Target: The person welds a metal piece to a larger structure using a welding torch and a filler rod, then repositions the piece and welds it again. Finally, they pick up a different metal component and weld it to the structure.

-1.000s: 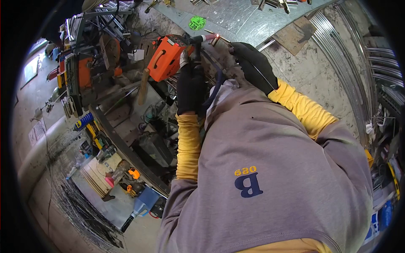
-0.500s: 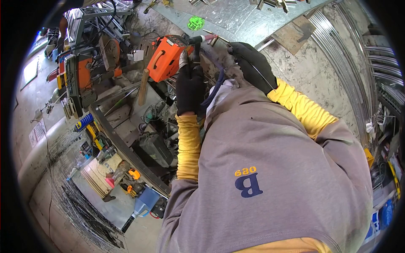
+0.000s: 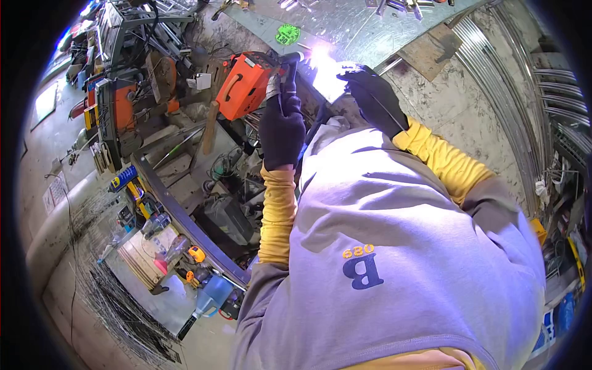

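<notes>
At the near edge of the metal sheet (image 3: pixel 376 28), one white-violet glare (image 3: pixel 324 61) sits between your two gloved hands. Count: one torch, one thin rod, one orange machine (image 3: pixel 242 87), one green round sticker (image 3: pixel 288 34). Your left hand (image 3: pixel 282 126) is closed round the torch (image 3: pixel 291 58); fingers wrap the handle, and the head sits just past them. Your right hand (image 3: pixel 376 102) is narrow, pinched on the thin rod (image 3: pixel 391 115). Torch is left of the glare, rod right of it. Torch nozzle points rightward into the glare; handle's long axis runs roughly away from you. Rod's long axis is diagonal, far end forward-left toward the glare, back end over your right wrist. Can't tell if the rod tip touches anything; glare hides it. Orange machine stands just left of the torch head, sticker on the sheet beyond.
</notes>
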### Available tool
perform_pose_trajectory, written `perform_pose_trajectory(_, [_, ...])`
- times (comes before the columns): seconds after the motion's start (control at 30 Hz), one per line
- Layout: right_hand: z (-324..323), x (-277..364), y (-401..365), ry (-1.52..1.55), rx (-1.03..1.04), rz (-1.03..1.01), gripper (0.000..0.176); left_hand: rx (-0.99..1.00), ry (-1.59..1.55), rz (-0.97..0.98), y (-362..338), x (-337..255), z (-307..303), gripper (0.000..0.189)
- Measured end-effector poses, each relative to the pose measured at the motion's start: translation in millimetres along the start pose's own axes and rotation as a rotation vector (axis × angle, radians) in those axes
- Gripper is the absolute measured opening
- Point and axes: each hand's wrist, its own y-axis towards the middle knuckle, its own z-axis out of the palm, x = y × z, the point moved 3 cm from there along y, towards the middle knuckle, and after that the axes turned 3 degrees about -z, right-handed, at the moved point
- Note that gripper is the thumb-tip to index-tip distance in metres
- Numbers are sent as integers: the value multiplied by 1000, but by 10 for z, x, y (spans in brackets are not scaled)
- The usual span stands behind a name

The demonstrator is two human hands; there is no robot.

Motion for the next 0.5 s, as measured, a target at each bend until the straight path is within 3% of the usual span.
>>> perform_pose_trajectory(0.07, [-112, -43, 92, 631, -236, 244, 33, -7, 91, -24, 92, -77, 37, 52])
perform_pose_trajectory(0.17, [-346, 27, 243, 538, -278, 318, 36, -5, -159, 51, 35, -203, 8, 61])
perform_pose_trajectory(0.2, [-307, -49, 265, 402, -297, 269, 39, 56, -152, -12, 66, -169, 19, 68])
perform_pose_trajectory(0.33, [-203, -192, 325, 277, -263, 171, 38, 116, -214, -147, 95, 26, 91, 69])
perform_pose_trajectory(0.4, [-134, -226, 376, 225, -261, 134, 38, 106, -416, -177, 78, 18, 128, 70])
perform_pose_trajectory(0.5, [-102, -219, 428, 161, -239, 77, 32, 107, -257, -213, 75, -5, 95, 69])
